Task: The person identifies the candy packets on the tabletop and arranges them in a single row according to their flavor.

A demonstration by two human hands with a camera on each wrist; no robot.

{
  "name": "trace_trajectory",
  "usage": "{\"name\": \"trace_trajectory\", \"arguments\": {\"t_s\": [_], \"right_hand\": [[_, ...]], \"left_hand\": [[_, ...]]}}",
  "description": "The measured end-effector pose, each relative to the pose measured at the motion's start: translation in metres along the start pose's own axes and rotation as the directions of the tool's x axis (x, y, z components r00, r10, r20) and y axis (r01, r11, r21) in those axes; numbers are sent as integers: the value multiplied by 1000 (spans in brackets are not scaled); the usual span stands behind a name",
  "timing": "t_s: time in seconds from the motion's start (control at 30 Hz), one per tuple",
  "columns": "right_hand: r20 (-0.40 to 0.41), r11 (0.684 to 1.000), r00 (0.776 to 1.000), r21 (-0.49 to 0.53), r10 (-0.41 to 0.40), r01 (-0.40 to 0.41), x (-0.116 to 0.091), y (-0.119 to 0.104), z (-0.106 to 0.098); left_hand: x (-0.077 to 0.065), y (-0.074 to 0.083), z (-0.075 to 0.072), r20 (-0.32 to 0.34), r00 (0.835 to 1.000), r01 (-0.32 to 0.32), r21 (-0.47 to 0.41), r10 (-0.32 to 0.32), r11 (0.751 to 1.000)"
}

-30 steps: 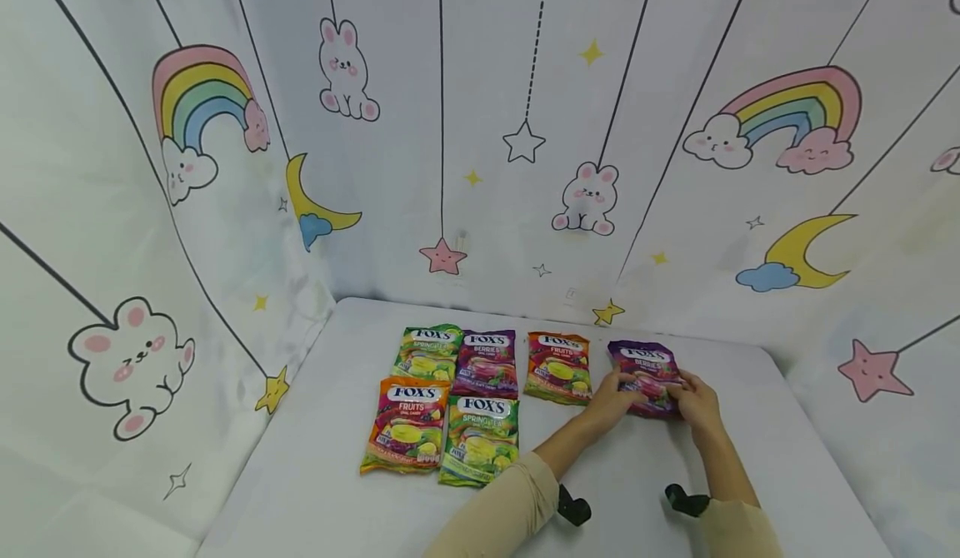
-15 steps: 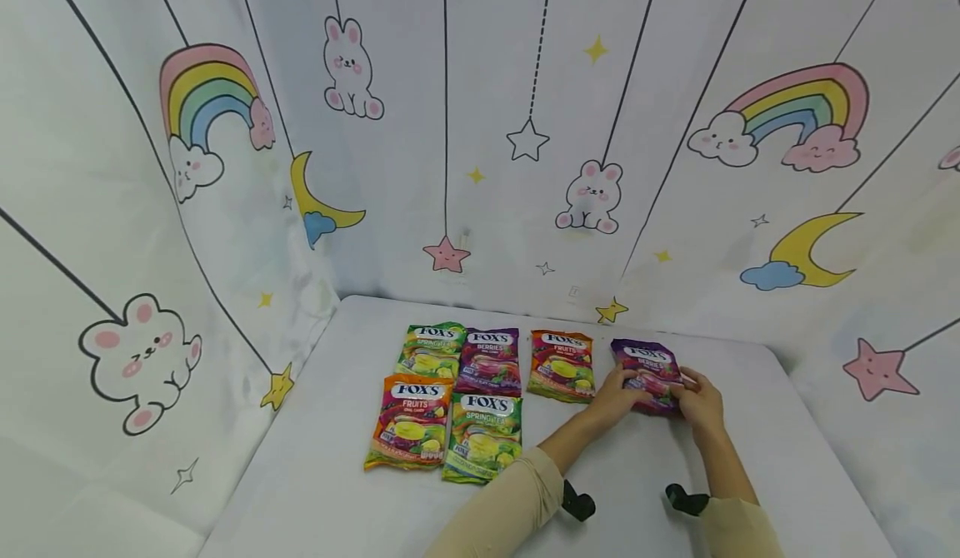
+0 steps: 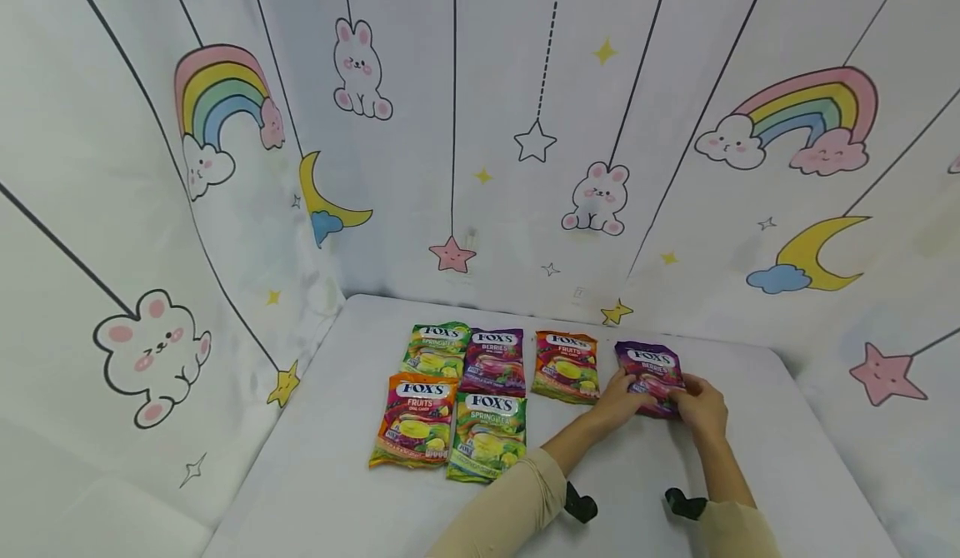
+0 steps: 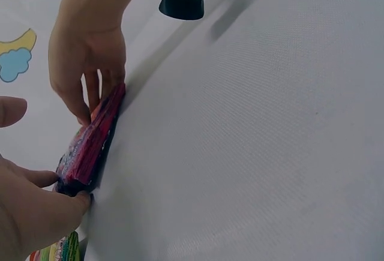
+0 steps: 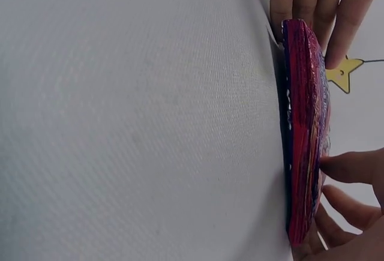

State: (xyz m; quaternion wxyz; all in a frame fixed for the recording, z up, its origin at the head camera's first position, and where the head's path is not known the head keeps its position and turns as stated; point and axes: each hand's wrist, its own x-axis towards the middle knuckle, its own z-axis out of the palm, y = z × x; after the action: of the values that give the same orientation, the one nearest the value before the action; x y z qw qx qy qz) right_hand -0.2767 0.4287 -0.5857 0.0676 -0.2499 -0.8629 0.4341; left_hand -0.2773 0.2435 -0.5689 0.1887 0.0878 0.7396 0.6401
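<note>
Left: four packets stand grouped on the table (image 3: 300, 466): front orange packet (image 3: 413, 420), rear green packet (image 3: 437, 350), front green packet (image 3: 489, 437), rear purple packet (image 3: 495, 362). Centre: a lone orange packet (image 3: 566, 366), untouched. Right: the left hand (image 3: 618, 401) pinches the near-right purple packet's (image 3: 651, 365) left side, the right hand (image 3: 703, 410) its right; its placing appears unfinished, though full contact with the table is unclear.
</note>
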Motion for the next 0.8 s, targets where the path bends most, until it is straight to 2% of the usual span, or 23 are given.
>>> {"name": "trace_trajectory", "arguments": {"t_s": [0.17, 0.4, 0.57, 0.8], "right_hand": [[14, 1000, 1000, -5, -9, 9, -2, 0, 1], [25, 1000, 1000, -19, -8, 8, -2, -3, 1], [-5, 1000, 1000, -24, -5, 5, -4, -8, 2], [-92, 997, 995, -73, -35, 28, -7, -16, 3]], "left_hand": [[1, -2, -1, -13, 1000, -8, 4, 8, 1000], [5, -7, -6, 8, 1000, 4, 13, -4, 1000], [7, -11, -7, 32, 999, -11, 8, 11, 1000], [-9, 6, -13, 62, 998, -26, 25, 24, 999]]}}
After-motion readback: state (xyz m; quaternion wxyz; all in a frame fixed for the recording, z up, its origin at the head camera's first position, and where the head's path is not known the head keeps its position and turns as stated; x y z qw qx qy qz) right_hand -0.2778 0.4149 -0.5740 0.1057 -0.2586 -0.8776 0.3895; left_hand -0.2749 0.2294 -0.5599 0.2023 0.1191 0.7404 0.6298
